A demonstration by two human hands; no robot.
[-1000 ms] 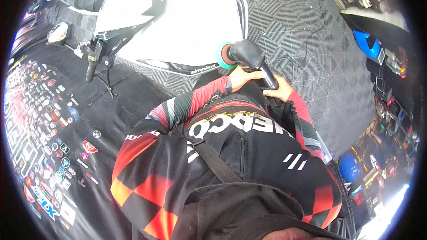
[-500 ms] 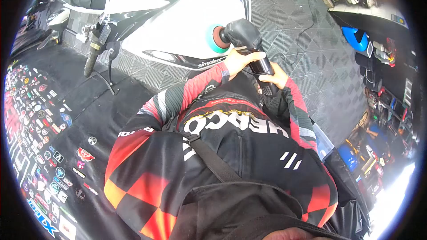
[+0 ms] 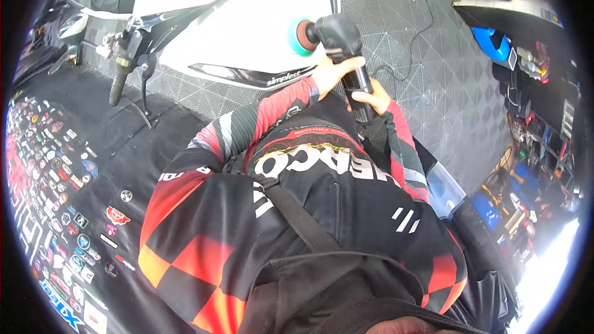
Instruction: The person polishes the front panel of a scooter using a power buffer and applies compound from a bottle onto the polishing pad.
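Observation:
A black handheld polisher (image 3: 338, 32) is held in both my hands, in front of my torso. My left hand (image 3: 336, 75) wraps around the neck of the tool, just below its head. Lower down, my right hand (image 3: 373, 97) grips the handle. The round pad (image 3: 302, 37), brown with a teal rim, lies against the right part of a white motorcycle fairing (image 3: 247, 34); its working face is hidden. Dark lettering "simplest" (image 3: 283, 78) runs along the fairing's lower edge, left of my left forearm.
At left are the motorcycle's handlebar grip (image 3: 117, 86) and lever (image 3: 146, 93). A dark cable (image 3: 413, 43) runs over the grey tiled floor (image 3: 458, 99). A sticker-covered black surface (image 3: 68, 179) spreads at far left. Shelves with tools (image 3: 526, 179) and a blue item (image 3: 490, 43) stand at right.
The polisher and both hands have shifted slightly up over the fairing. The whole view has also moved a little. Both hands keep their hold.

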